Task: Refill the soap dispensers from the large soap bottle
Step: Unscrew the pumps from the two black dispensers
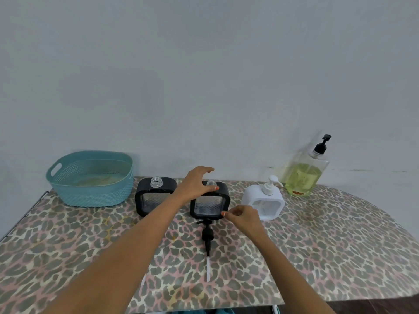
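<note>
Loosely, left hand [196, 184] arches open over the square black-framed dispenser [210, 206]; curled right hand [243, 217] touches its corner.

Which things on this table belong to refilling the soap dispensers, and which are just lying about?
Belong to the job:
large soap bottle
left black dispenser, neck open
right black dispenser, neck open
white dispenser, pump on
loose black pump

Lying about:
teal basket

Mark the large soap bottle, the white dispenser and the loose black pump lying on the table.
large soap bottle [302, 177]: head view, on its soap-filled lower body.
white dispenser [251, 194]: head view, on its upper-left shoulder.
loose black pump [208, 234]: head view, on its screw collar.
</note>
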`<state>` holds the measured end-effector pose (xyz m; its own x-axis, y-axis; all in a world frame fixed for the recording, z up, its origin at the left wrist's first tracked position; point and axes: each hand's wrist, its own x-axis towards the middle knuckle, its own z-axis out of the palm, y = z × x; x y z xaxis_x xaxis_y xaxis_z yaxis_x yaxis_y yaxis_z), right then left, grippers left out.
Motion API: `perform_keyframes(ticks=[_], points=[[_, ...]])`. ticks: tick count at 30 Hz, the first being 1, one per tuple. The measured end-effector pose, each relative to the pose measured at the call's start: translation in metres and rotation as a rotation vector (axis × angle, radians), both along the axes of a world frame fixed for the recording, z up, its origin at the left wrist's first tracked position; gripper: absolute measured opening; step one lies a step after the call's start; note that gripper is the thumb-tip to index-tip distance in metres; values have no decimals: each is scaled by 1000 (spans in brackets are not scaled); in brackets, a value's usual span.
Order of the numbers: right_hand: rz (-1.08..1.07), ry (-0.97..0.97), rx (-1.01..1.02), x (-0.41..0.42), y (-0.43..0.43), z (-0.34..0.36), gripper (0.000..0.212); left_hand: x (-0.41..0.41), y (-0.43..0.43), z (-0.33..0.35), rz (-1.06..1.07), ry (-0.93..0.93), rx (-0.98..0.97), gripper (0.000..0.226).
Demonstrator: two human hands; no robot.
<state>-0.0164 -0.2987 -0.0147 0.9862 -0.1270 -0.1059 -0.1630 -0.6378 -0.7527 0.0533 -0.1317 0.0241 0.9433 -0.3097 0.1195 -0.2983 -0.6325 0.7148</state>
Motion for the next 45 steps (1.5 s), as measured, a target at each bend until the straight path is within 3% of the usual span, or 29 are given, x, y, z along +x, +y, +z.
perform_keyframes(ticks=[5,11,16,21,28,36,40,43,45], points=[[-138,-178,26,1,-39,24,26,-2,-42,4,-56,-76,-44,52],[-300,-324,36,12,-75,22,31,-3,-91,-10,-142,8,-29,51],[-293,-333,-9,27,-88,8,53,-2,-113,-23,-156,100,-16,59],[-250,-357,-10,37,-91,0,45,-3,-122,-29,-136,154,-31,60],[-240,-422,13,45,-92,-1,36,1,-126,-34,-92,95,-46,63],[-149,-332,73,50,-105,7,30,4,-125,-36,-99,102,-53,65],[-85,-261,114,53,-111,7,33,3,-127,-34,-97,96,-49,63],[-175,-325,100,49,-104,5,46,3,-128,-33,-98,90,-53,62],[-225,-366,121,46,-100,5,43,3,-127,-33,-98,93,-51,63]])
